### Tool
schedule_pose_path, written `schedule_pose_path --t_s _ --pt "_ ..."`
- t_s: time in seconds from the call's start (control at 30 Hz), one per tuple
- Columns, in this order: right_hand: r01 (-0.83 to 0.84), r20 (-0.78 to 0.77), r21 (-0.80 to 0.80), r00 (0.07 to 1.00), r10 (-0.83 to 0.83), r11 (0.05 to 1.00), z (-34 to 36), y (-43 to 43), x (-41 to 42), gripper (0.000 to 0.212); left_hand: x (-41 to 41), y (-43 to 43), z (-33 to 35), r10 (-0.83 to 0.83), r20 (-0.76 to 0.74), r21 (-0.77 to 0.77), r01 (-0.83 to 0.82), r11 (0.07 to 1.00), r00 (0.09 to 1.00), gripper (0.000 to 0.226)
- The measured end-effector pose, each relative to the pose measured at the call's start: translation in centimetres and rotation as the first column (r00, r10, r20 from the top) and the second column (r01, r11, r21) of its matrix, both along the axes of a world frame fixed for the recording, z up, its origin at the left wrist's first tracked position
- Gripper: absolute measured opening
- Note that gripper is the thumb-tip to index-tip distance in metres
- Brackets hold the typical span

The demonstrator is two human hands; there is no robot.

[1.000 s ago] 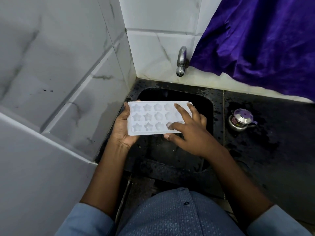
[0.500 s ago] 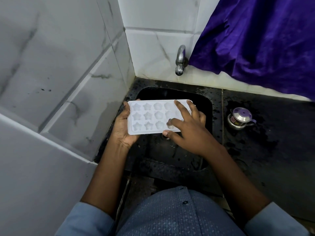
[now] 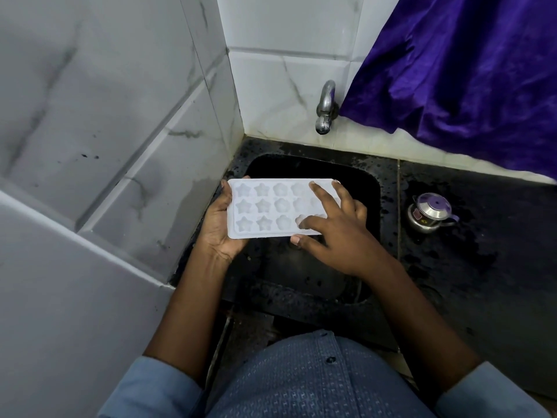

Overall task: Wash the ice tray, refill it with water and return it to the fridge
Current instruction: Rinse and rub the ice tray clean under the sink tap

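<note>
- One black sink [image 3: 369, 188] fills the corner. Your ice tray [image 3: 265, 206] is held level above its left half, cavities up, star and flower shapes showing.
- Tray's long axis runs left to right across your body. The far long edge faces the back wall.
- Left hand [image 3: 218, 230] grips the tray's left short end, thumb along the edge, the rest cupped beneath.
- Right hand [image 3: 340, 233] lies spread on the tray's right end, not clasping it. Its fingers [image 3: 321, 196] rest over the cavities, one tip dipped into a near-row cell, thumb just off the near edge.
- Tap [image 3: 325, 110] sits on the wall beyond the far edge, nearer the tray's right end. No stream visible.
- Judgement: rubbing stage of the wash. Your right hand is nearer the tap, so the left should carry the tray under the spout.
</note>
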State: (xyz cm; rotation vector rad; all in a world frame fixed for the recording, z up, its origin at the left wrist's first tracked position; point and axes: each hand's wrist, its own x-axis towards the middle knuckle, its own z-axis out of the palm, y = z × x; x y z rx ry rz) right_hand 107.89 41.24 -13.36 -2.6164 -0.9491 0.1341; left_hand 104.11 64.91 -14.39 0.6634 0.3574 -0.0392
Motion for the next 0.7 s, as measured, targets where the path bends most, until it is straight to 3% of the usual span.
schedule_pose_path --t_s 0.23,0.4,0.57,0.7 --pt "0.002 -0.004 0.005 1.000 -0.002 1.000 -0.01 0.17 -0.09 0.058 -0.07 -0.26 0.42 0.020 0.002 -0.016 -0.020 1.000 1.000 0.067" --pt "0.010 0.004 0.036 1.000 -0.010 0.999 -0.13 -0.13 -0.17 0.047 -0.19 -0.19 0.49 0.014 0.006 0.003 -0.014 1.000 1.000 0.069" --pt "-0.001 -0.008 0.013 1.000 0.001 1.000 0.07 0.24 -0.25 0.054 0.05 -0.17 0.05 0.028 0.004 -0.006 -0.028 1.000 1.000 0.065" --pt "0.014 -0.009 0.047 1.000 -0.013 0.999 0.25 -0.11 -0.20 0.043 -0.05 0.06 0.04 0.035 0.009 0.006 -0.035 0.999 0.999 0.067"
